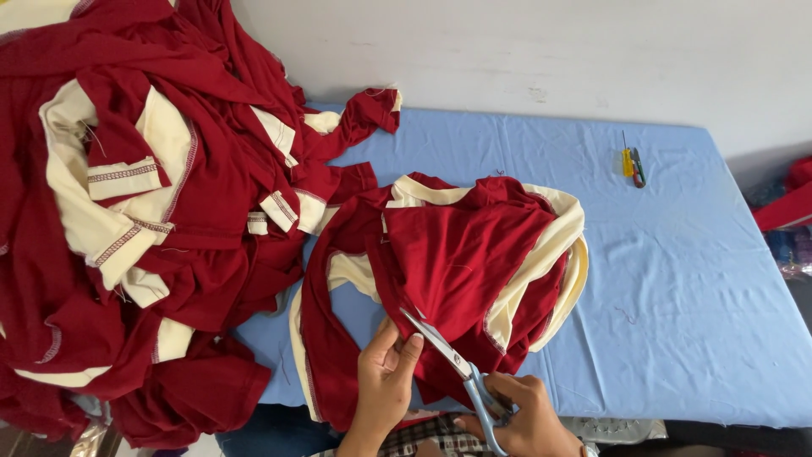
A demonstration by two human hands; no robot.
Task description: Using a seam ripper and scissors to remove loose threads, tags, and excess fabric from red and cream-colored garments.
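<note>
A dark red garment with cream trim [457, 254] lies bunched on the blue table cover [677, 279] in front of me. My left hand [385, 377] pinches the red fabric near its lower edge, thumb and fingers closed on the cloth. My right hand [524, 415] holds a pair of scissors [452, 360] with blue handles. The metal blades point up and left, and their tips touch the fabric just above my left hand.
A big heap of similar red and cream garments [127, 211] fills the left side and spills over the table's edge. A small yellow and green tool [633, 165] lies at the far right of the table. A pale wall runs behind.
</note>
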